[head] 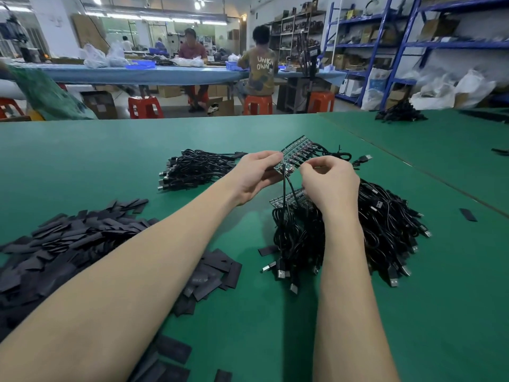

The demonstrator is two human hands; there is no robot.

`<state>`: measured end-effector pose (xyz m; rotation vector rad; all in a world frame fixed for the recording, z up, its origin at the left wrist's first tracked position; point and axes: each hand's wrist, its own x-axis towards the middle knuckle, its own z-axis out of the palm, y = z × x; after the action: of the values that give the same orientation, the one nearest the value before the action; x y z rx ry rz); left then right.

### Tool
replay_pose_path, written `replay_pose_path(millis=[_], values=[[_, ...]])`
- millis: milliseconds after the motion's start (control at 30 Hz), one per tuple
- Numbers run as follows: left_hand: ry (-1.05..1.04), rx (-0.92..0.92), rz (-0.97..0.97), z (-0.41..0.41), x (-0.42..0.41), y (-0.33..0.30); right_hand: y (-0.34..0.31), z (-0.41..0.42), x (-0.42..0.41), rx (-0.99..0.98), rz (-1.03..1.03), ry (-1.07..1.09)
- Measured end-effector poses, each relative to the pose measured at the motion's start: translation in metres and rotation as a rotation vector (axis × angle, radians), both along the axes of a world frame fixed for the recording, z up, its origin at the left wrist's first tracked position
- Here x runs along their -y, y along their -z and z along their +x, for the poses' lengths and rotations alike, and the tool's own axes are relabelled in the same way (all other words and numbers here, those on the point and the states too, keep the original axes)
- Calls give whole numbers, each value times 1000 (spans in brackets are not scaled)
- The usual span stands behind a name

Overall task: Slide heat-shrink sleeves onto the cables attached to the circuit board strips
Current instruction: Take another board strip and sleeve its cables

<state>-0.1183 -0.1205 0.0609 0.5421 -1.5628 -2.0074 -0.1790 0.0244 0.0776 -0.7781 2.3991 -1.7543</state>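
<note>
I hold a green circuit board strip raised above the table, black cables running off its right side and one cable hanging down from its near end. My left hand grips the strip's near-left edge. My right hand has its fingers curled and pinches at the strip's near end; what it pinches is hidden. A second board strip lies below on a heap of black USB cables. Flat black heat-shrink sleeves lie heaped at the left under my left forearm.
Another bundle of black cables lies left of the hands on the green table. Loose sleeves are scattered about. A cable pile sits far right. Two people sit at a blue bench beyond, with red stools and shelving.
</note>
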Motion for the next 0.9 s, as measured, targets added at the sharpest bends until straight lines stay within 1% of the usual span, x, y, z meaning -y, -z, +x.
replay_pose_path(millis=[67,167,300,400,467,567,633,733,900], values=[[1,-20,-2,0,-3,-2,0,0,2,1,5,6],[-26,-8,-37,-12,-11,-11,3,1,6,46,-1,-49],[-160,33,-107,-41,-23,-29,4,1,8,14,-9,-68],[-232,40,-129,-47,-25,-36,5,0,7,26,-41,-55],[-255,5,-118,-40,-18,-36,6,-1,8,37,-49,-51],[-286,-69,-47,-17,0,-35,5,0,10,36,-45,-57],[-269,-78,-14,2,11,-35,5,1,12,26,-52,-57],[-207,-40,-39,29,23,-40,3,5,14,23,-79,-44],[-92,-91,-38,59,42,-55,-3,11,13,-24,-104,27]])
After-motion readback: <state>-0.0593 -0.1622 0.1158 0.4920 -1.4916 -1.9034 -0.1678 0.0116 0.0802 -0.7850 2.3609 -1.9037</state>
